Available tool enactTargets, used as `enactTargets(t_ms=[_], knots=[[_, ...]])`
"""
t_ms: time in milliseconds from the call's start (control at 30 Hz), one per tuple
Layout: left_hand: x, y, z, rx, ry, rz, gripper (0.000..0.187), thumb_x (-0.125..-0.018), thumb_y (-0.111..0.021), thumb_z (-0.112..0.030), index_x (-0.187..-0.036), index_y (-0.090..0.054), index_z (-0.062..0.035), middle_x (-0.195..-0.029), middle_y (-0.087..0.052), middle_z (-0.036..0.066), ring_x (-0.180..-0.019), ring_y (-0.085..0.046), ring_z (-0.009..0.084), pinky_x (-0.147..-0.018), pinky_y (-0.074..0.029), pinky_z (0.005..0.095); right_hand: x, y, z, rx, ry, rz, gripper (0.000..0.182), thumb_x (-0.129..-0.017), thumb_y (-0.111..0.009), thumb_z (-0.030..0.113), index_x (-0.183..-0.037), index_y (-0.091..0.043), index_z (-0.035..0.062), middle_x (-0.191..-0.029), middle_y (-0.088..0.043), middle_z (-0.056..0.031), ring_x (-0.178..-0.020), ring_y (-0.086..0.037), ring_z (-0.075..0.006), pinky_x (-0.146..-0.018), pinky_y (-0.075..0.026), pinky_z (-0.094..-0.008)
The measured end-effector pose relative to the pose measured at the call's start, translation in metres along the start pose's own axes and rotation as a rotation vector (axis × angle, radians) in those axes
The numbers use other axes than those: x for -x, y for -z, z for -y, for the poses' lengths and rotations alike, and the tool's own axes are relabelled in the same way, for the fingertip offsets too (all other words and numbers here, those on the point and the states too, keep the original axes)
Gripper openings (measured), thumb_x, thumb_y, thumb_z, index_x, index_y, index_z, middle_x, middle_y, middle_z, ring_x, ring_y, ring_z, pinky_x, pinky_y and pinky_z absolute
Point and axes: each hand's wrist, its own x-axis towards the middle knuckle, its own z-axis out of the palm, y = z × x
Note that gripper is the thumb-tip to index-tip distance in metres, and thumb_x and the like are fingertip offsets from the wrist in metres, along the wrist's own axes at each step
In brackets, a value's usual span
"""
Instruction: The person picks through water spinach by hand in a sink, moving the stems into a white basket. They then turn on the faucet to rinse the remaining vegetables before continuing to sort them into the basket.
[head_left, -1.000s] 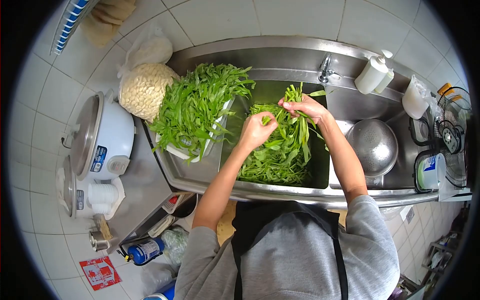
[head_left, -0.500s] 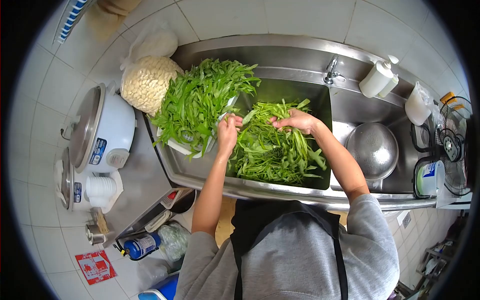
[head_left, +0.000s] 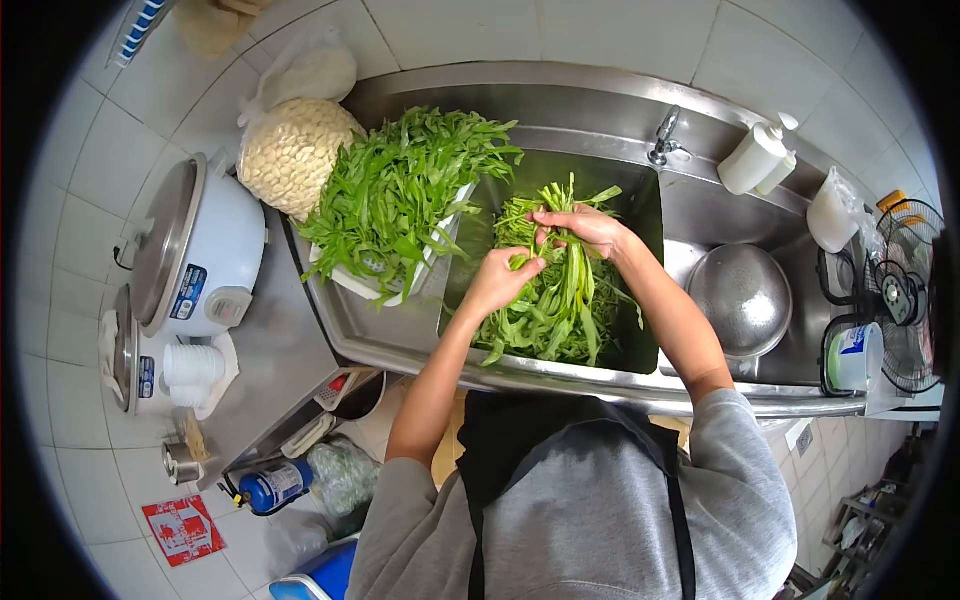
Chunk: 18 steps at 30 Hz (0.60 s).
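Long-stemmed leafy greens that look like water spinach (head_left: 555, 320) fill much of the deep steel sink basin (head_left: 540, 168). My right hand (head_left: 588, 228) is closed around a bunch of their stems near the top of the heap. Just to its lower left, my left hand (head_left: 507, 278) pinches stems from the same bunch between thumb and fingers. The leafy ends hang toward the basin's near side. Left of the basin, a white basket (head_left: 425, 272) on the drainboard is heaped with loose green leaves (head_left: 405, 190).
A bag of pale, bean-like pieces (head_left: 298, 155) stands behind the basket. Rice cookers (head_left: 215, 255) and stacked white cups (head_left: 188, 365) line the left counter. A faucet (head_left: 666, 135) rises behind the basin; an upturned metal bowl (head_left: 742, 300) and soap bottles (head_left: 752, 158) are to the right.
My left hand has moved right from beside the basket to the stems. My right hand has lifted the bunch, which now hangs more upright between both hands.
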Motion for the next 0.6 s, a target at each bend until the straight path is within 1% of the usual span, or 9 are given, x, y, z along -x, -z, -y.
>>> enactTargets(t_ms=[33, 67, 100, 133, 167, 267, 300, 400, 600], knots=[[0.001, 0.002, 0.003, 0.096, -0.070, -0.025, 0.028, -0.082, -0.063, -0.028, -0.087, -0.064, -0.0006, -0.064, -0.057, -0.001, -0.056, -0.045, 0.0055, -0.051, -0.037, 0.0233, 0.002, 0.002, 0.001, 0.045, -0.020, -0.029, 0.031, -0.082, -0.062, 0.028, -0.100, -0.058, 0.0033, -0.078, -0.061, -0.0024, -0.072, -0.054, -0.0092, -0.058, -0.038, -0.0217], [0.003, 0.006, 0.007, 0.094, -0.072, -0.019, 0.028, -0.082, -0.063, -0.028, -0.087, -0.064, -0.0006, -0.064, -0.057, -0.001, -0.056, -0.045, 0.0055, -0.051, -0.037, 0.0233, 0.005, 0.003, 0.002, 0.090, -0.040, -0.058, 0.029, -0.081, -0.064, 0.028, -0.097, -0.058, 0.0045, -0.080, -0.063, -0.0036, -0.074, -0.055, -0.0094, -0.058, -0.039, -0.0224], [0.005, 0.012, 0.006, 0.164, 0.045, 0.071, 0.027, -0.083, -0.062, -0.028, -0.086, -0.065, -0.0010, -0.064, -0.057, -0.002, -0.055, -0.042, 0.0037, -0.049, -0.034, 0.0211, 0.008, 0.006, 0.001, 0.060, -0.055, -0.089, 0.026, -0.079, -0.067, 0.026, -0.094, -0.058, 0.0067, -0.081, -0.064, -0.0046, -0.076, -0.057, -0.0099, -0.057, -0.040, -0.0225], [0.007, 0.016, 0.005, 0.234, 0.165, 0.158, 0.026, -0.084, -0.061, -0.027, -0.085, -0.065, -0.0014, -0.065, -0.057, -0.003, -0.054, -0.040, 0.0020, -0.047, -0.032, 0.0190, 0.010, 0.007, -0.001, 0.059, -0.054, -0.092, 0.026, -0.079, -0.067, 0.026, -0.094, -0.058, 0.0067, -0.081, -0.064, -0.0046, -0.076, -0.057, -0.0099, -0.057, -0.040, -0.0225], [0.005, 0.015, 0.016, 0.340, 0.119, 0.203, 0.026, -0.085, -0.060, -0.027, -0.086, -0.066, -0.0024, -0.065, -0.056, -0.004, -0.052, -0.035, 0.0001, -0.045, -0.027, 0.0169, 0.012, 0.009, -0.003, 0.100, -0.059, -0.096, 0.025, -0.079, -0.067, 0.025, -0.094, -0.058, 0.0069, -0.081, -0.064, -0.0044, -0.075, -0.058, -0.0100, -0.057, -0.040, -0.0225], [0.010, 0.021, 0.011, 0.336, 0.133, 0.228, 0.025, -0.085, -0.060, -0.026, -0.089, -0.067, -0.0028, -0.062, -0.052, -0.005, -0.050, -0.032, 0.0007, -0.044, -0.024, 0.0177, 0.012, 0.016, -0.010, 0.175, -0.067, -0.059, 0.025, -0.077, -0.069, 0.022, -0.094, -0.058, 0.0071, -0.081, -0.063, -0.0039, -0.074, -0.058, -0.0102, -0.058, -0.041, -0.0227], [0.012, 0.024, 0.010, 0.336, 0.151, 0.245, 0.026, -0.084, -0.060, -0.027, -0.090, -0.067, -0.0031, -0.058, -0.047, -0.007, -0.049, -0.031, 0.0010, -0.043, -0.022, 0.0184, 0.014, 0.015, -0.010, 0.191, -0.052, -0.058, 0.025, -0.077, -0.069, 0.021, -0.094, -0.058, 0.0068, -0.081, -0.063, -0.0038, -0.075, -0.058, -0.0103, -0.058, -0.041, -0.0231], [0.012, 0.027, 0.011, 0.325, 0.201, 0.278, 0.027, -0.083, -0.061, -0.029, -0.091, -0.067, -0.0035, -0.056, -0.043, -0.008, -0.048, -0.030, 0.0012, -0.043, -0.021, 0.0187, 0.015, 0.010, -0.005, 0.180, -0.040, -0.076, 0.024, -0.077, -0.069, 0.018, -0.094, -0.058, 0.0057, -0.081, -0.062, -0.0036, -0.075, -0.058, -0.0104, -0.058, -0.041, -0.0234], [0.012, 0.025, 0.009, 0.357, 0.203, 0.320, 0.028, -0.083, -0.062, -0.030, -0.092, -0.067, -0.0034, -0.055, -0.038, -0.009, -0.047, -0.028, 0.0015, -0.042, -0.019, 0.0192, 0.010, 0.005, -0.002, 0.210, 0.011, -0.035, 0.023, -0.076, -0.070, 0.019, -0.091, -0.059, 0.0045, -0.080, -0.062, -0.0033, -0.070, -0.058, -0.0096, -0.054, -0.041, -0.0223]])
